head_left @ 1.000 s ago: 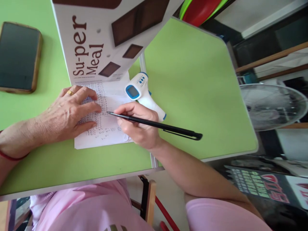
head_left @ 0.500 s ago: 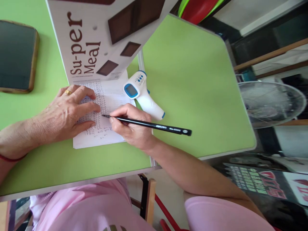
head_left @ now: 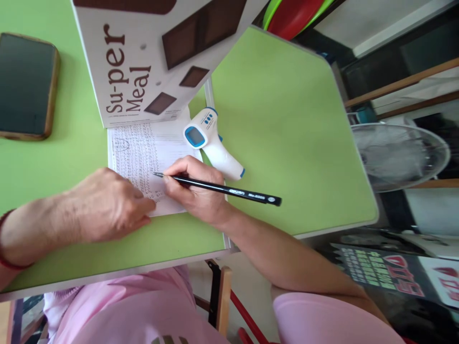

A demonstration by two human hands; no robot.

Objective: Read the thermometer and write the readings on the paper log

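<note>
In my right hand [head_left: 197,188] is a slim black pen [head_left: 236,192], pinched near its tip, which points at a handwritten sheet of paper [head_left: 172,143]. My left hand [head_left: 114,205] has curled fingers at the sheet's near edge. Its index finger and thumb appear to pinch that edge, though part of the contact is hidden. Dense rows of handwriting fill the left part of the sheet. Just beyond my right hand lies a white and blue infrared thermometer [head_left: 224,155], overlapping the sheet's right side.
A white "Su-per Meal" box [head_left: 150,48] stands over the sheet's far end. A phone in a brown case [head_left: 27,86] lies on the green table [head_left: 287,119] at far left. Beyond the table's right edge are a fan [head_left: 401,155] and a red bowl [head_left: 292,16].
My left hand has drawn back from lying spread across the writing to the sheet's near edge, its fingers curling in. My right hand and the pen have hardly moved.
</note>
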